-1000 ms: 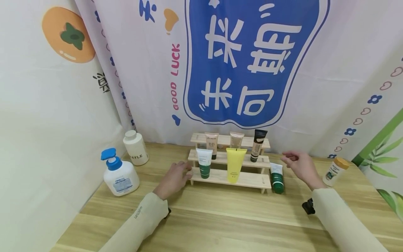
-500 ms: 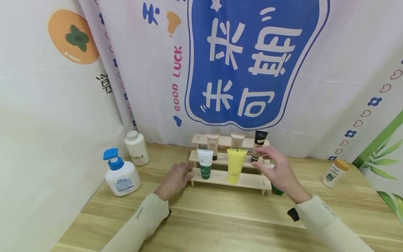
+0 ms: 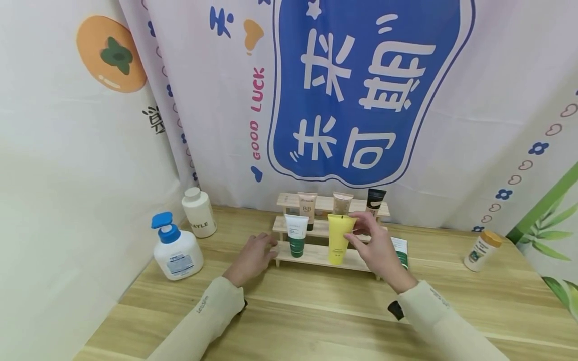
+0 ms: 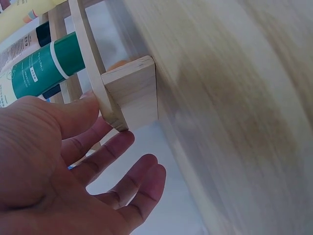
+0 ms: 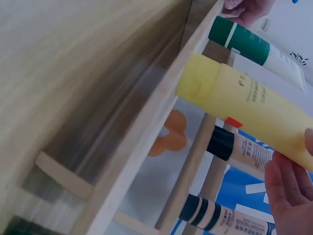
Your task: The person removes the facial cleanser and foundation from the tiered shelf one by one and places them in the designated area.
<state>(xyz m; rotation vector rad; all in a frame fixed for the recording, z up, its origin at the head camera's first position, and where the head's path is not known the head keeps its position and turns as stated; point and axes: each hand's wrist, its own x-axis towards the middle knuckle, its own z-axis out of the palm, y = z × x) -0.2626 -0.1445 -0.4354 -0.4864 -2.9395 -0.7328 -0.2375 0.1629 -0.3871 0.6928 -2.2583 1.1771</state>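
Note:
A three-tier wooden display rack (image 3: 320, 255) stands at the back of the table. My left hand (image 3: 254, 254) holds the left end of its lowest shelf; in the left wrist view the thumb lies along the board and a fingertip meets its corner. On that shelf a yellow squeeze tube (image 3: 338, 240) stands on its cap, and my right hand (image 3: 378, 250) pinches its upper right edge between thumb and fingers. Left of it stands a white and green tube (image 3: 296, 235). Behind are a BB cream tube (image 3: 307, 210), a beige tube (image 3: 341, 203) and a black-topped tube (image 3: 376, 199), partly hidden.
Another white and green tube (image 3: 401, 250) lies right of the rack, partly behind my right hand. A small orange-capped bottle (image 3: 482, 250) stands farther right. At the left are a blue-topped pump bottle (image 3: 178, 253) and a white bottle (image 3: 198, 214). A printed curtain (image 3: 226, 150) hangs behind.
My right hand has moved left from beside the lying tube, past the black-topped tube, and now pinches the yellow tube. The left hand stays at the rack's end.

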